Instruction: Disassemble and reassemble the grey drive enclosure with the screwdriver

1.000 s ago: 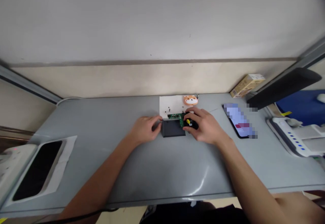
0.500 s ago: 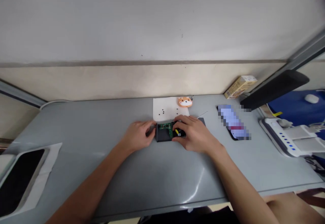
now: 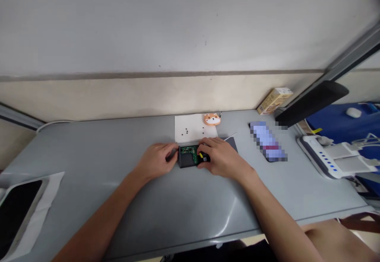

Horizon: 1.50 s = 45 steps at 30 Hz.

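Note:
An opened black electronic device case [image 3: 186, 160] lies near the middle of the desk, with a green circuit board [image 3: 195, 158] exposed inside. My left hand [image 3: 157, 159] is closed at the case's left end, its fingertips and thumb pressed against that side. Over the right part of the case, my right hand [image 3: 221, 157] has its fingers and thumb curled around it, hiding much of that part. A small yellow piece [image 3: 201, 155] shows just beside the right fingertips. Behind the right hand, a dark grey flat panel [image 3: 233, 143] is partly covered.
Several tiny dark screws [image 3: 187, 131] lie on white paper [image 3: 194, 121] behind the case, beside an orange dog-face pouch [image 3: 212, 119]. To the right are a phone [image 3: 267, 141], a small box [image 3: 274, 100] and a power strip [image 3: 323, 159]. A black-screened tablet [image 3: 20, 214] lies at left.
The whole view has shifted slightly, so the desk items appear a little further left. Both hands stay on the case; the right hand has moved only very slightly.

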Available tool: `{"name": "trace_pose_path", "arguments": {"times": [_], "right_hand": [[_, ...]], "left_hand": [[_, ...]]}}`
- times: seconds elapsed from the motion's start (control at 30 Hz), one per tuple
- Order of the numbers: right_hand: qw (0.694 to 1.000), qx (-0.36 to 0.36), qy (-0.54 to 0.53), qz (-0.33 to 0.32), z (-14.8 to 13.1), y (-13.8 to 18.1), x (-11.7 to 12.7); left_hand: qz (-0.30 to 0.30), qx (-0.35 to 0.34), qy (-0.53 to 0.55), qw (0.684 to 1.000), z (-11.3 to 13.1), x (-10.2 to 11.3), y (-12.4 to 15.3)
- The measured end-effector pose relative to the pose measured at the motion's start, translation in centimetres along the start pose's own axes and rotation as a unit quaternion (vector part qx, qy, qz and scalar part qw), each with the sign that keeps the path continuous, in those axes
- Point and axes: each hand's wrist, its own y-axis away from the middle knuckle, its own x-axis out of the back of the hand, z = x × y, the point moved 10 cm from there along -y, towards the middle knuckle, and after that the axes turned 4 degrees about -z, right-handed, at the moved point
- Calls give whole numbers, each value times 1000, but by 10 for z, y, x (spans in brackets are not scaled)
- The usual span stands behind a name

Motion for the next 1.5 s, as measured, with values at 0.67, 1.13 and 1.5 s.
{"name": "trace_pose_path", "arguments": {"times": [0.67, 1.13, 1.5], "right_hand": [[846, -243, -242, 408, 63, 49, 74], [846, -257, -267, 384, 71, 43, 61], [773, -285, -351, 446, 83, 54, 57]], "left_hand": [[-46, 0, 134, 990, 52, -21, -13], [-43, 21, 142, 989, 45, -26, -14], [-53, 16, 150, 987, 46, -27, -14]]}}
